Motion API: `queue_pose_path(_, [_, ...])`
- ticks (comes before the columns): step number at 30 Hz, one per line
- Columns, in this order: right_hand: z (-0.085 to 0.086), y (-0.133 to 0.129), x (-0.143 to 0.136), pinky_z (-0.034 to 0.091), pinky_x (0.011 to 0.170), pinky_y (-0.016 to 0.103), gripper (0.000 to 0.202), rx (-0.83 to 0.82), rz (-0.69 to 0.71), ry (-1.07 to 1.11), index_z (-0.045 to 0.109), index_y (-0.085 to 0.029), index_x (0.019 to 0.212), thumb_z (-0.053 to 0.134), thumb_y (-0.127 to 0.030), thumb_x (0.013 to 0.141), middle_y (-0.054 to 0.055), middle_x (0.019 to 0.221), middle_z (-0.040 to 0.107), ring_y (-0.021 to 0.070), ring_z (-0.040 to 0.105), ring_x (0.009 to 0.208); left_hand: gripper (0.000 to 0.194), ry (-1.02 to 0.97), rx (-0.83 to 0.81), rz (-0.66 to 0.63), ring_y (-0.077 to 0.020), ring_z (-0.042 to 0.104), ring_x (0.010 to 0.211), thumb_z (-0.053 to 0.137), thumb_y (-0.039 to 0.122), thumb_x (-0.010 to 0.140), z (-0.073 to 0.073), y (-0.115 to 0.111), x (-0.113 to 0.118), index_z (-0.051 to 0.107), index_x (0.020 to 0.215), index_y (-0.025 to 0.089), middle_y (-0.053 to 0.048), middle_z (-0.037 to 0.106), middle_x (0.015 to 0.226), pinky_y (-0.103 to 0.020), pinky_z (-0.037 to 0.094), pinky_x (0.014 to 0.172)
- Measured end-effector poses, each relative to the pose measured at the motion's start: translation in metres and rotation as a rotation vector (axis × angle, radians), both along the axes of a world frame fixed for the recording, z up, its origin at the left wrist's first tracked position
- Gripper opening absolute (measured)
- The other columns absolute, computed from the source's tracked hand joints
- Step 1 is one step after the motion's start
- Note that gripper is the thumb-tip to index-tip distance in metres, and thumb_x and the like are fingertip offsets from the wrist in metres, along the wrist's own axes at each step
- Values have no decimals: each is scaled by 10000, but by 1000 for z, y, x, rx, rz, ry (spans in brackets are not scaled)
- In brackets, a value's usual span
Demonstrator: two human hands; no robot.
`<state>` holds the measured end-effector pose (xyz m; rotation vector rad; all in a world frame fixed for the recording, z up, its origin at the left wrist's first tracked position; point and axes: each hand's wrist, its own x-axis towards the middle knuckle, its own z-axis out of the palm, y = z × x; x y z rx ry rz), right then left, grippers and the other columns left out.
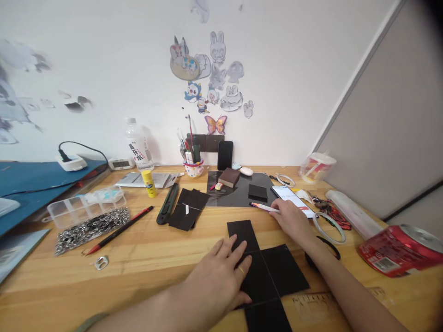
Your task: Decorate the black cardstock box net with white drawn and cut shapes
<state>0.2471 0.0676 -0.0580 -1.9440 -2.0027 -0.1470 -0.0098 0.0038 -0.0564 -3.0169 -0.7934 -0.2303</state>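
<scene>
My left hand (226, 272) lies with its fingers spread on a cross-shaped piece of black card (259, 272), which has pale crease lines between its panels. A ring is on one finger. Farther off to the right, my right hand (290, 219) has its fingers closed on the end of a white pen (265, 207) with an orange and dark tip. The pen points left, low over the table by a black sheet (221, 196). Just beyond that hand is a phone (292, 200) with a lit screen. A clear ruler (311, 302) is partly under my right forearm.
Black card pieces (188, 210), a utility knife (168, 205) and a glue stick (148, 183) lie or stand to the left. A clear compartment box (90, 207) and pull tabs (93, 228) are farther left. A red can (403, 251) lies at the right edge.
</scene>
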Motion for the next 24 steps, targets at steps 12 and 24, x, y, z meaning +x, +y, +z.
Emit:
queue_pose_path(12, [47,-13,-14,487,602,325,387,79,124,787,463,-218,1179,338,-401,861,76,976,618,205,622,756,700,76,-14,161,-414,275,1256,325,593,841,-26,-5,14,376,1325,91,-239,301,1370,-544,363,952])
queue_pose_path(24, [28,-23,-73,165,388,195,249,-370,199,1424,474,-188,631,575,-339,803,-99,428,289,49,209,387,742,49,71,170,-434,494,1079,446,685,728,-20,-3,29,554,1185,111,-248,494,1218,-508,511,751])
